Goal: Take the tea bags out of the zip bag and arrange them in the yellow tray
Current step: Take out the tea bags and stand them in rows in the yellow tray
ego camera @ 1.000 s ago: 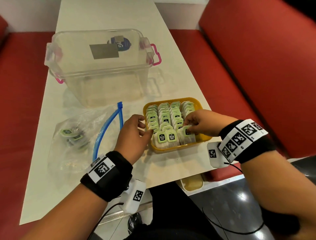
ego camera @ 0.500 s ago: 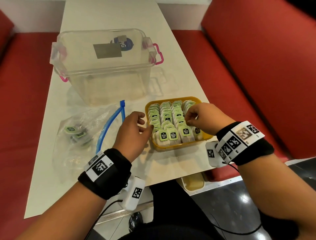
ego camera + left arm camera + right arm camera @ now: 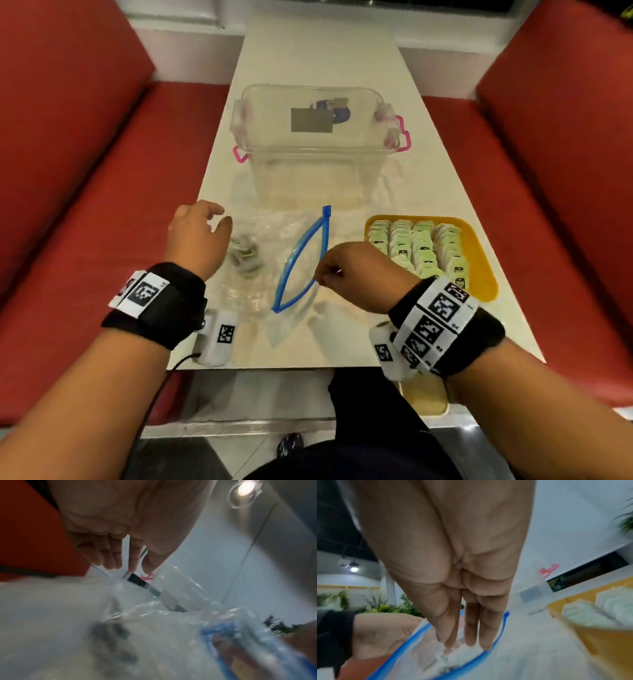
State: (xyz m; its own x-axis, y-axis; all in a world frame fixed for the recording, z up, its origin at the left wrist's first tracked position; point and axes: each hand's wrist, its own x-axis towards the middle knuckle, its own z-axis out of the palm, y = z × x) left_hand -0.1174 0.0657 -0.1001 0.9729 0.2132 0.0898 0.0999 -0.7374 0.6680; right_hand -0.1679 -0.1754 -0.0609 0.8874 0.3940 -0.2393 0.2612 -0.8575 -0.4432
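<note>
The clear plastic zip bag with a blue zipper strip (image 3: 274,263) lies on the white desk (image 3: 428,192), its mouth gaping toward the person and its long axis running from the near right to the far left. The remaining green-labelled tea bags (image 3: 245,255) sit in a small cluster deep inside the zip bag, near its closed far-left end. The right hand (image 3: 356,274) is at the mouth of the bag; in the right wrist view its fingers (image 3: 471,628) are held together and reach past the zipper strip, a narrow grip holding nothing that can be seen. The tea bags thus lie ahead and to the left of this grip, along the bag's long axis. The left hand (image 3: 195,236) hovers just beside the closed end, nearer the cluster but outside the plastic, fingers loosely spread and empty. The yellow rectangular plastic tray (image 3: 479,260), already lined with rows of tea bags, stands just right of the bag; a clear plastic storage box with pink latches (image 3: 318,164) stands beyond.
</note>
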